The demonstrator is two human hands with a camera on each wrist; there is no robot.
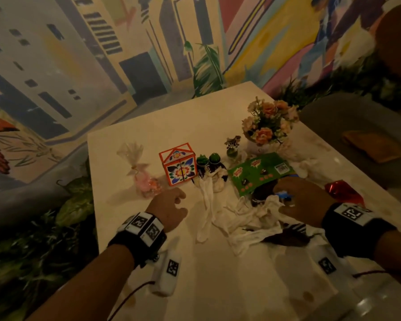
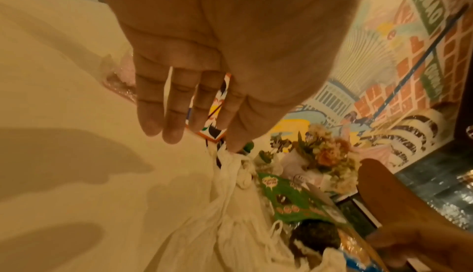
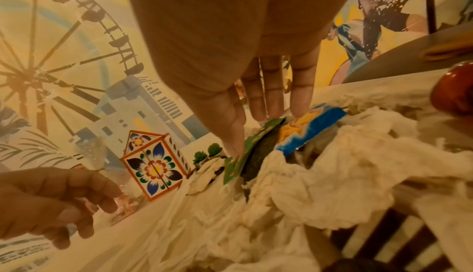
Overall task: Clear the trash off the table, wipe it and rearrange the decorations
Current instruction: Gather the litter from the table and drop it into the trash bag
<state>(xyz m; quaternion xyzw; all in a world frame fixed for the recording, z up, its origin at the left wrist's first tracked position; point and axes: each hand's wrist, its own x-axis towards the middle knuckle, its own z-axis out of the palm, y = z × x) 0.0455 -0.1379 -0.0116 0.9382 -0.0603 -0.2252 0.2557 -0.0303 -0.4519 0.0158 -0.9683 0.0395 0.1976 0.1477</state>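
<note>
Reaching with straight fingers, right hand (image 1: pixel 298 198) touches flat green packet (image 1: pixel 258 173), long axis left-right.

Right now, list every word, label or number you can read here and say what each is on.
"Scotch-Brite": green package, small and only just legible.
"CUBAO": green sign in the wall mural, seen sideways.
Barcode label on the green package: too small to read.
Square code tags on both wristbands: patterns, not words.

Light: dim, warm yellow cast.
Shadows: soft hand shadows on the table (image 2: pixel 64 175).
Focus: wrist views blurred close up.
Edges: wide-angle bending, dark corners.
</note>
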